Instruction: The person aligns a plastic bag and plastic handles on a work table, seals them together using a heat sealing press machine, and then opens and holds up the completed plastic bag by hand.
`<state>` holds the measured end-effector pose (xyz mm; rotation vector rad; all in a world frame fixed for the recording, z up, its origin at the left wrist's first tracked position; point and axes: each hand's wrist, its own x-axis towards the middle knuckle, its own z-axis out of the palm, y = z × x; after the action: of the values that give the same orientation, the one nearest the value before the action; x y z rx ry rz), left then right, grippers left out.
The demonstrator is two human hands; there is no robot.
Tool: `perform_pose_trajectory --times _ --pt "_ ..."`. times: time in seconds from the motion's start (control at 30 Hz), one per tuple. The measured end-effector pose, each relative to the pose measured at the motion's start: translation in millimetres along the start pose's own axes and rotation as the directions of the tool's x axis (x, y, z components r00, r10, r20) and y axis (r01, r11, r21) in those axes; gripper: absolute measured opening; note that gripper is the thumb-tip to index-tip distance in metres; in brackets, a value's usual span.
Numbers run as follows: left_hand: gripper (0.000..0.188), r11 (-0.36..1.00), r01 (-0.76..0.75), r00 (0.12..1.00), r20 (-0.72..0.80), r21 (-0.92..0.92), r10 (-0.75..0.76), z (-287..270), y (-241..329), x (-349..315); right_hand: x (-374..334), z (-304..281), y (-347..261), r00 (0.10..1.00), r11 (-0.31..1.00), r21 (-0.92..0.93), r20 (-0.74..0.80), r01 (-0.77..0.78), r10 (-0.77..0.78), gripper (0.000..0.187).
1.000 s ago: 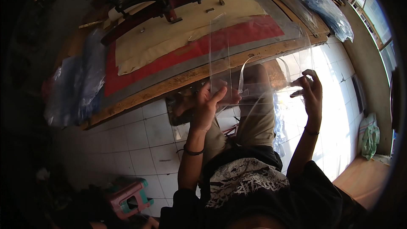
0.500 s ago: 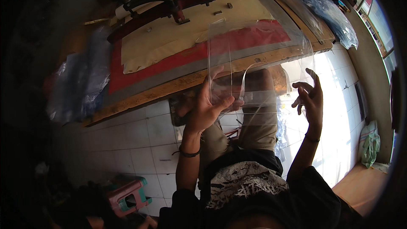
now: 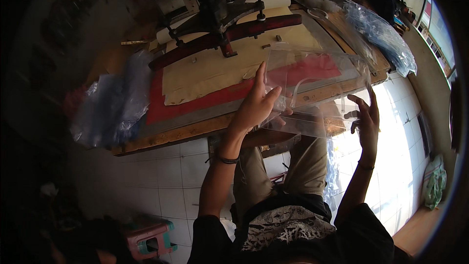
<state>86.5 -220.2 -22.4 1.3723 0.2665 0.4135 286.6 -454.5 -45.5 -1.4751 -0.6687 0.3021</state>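
A see-through plastic bag (image 3: 312, 85) with a curved, handle-like strip is held up over the table's front edge, tilted. At its left side my left hand (image 3: 259, 105) grips it, thumb lying over the plastic and the index finger stretched upward. Some of that hand's fingers show through the clear material. My right hand (image 3: 365, 117) is at the bag's right edge, which seems pinched near the upright finger and thumb; the other fingers curl loosely apart. Glare and transparency blur the exact contact there.
A wooden table (image 3: 195, 129) carries a red sheet (image 3: 159, 102) and a cream sheet (image 3: 195, 83) beneath a dark press with a long red bar (image 3: 195, 44). Clear plastic piles lie left (image 3: 110, 107) and right (image 3: 378, 32). A pink-and-green stool (image 3: 149, 239) stands lower left.
Both hands have moved up and slightly right in the picture, carrying the bag, which now looks flatter. The view has also shifted, showing more of the press and the table's far side.
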Motion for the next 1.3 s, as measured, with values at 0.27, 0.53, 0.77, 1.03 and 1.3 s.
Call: perform_pose_trajectory --times 0.27,0.53,0.77,1.03,1.3 --pt "0.066 0.941 0.054 0.999 -0.024 0.335 -0.049 -24 -1 68 39 3 -10 0.995 0.995 -0.024 -0.027 0.100 -0.100 0.064" --pt "0.064 0.838 -0.001 0.997 -0.069 0.545 0.046 -48 -15 102 63 2 20 0.997 0.998 0.006 0.049 0.063 -0.063 0.073" --pt "0.063 0.832 0.109 0.986 -0.168 0.543 -0.020 -73 2 78 96 26 19 0.990 0.999 -0.034 0.140 0.018 -0.013 0.072" --pt "0.063 0.846 0.201 0.971 -0.214 0.494 -0.106 -112 24 38 124 64 11 0.938 0.992 -0.127 0.341 -0.026 0.069 0.072" --pt "0.068 0.837 0.249 0.961 -0.229 0.488 -0.152 -144 29 11 144 100 9 0.878 0.981 -0.185 0.457 -0.059 0.139 0.072"
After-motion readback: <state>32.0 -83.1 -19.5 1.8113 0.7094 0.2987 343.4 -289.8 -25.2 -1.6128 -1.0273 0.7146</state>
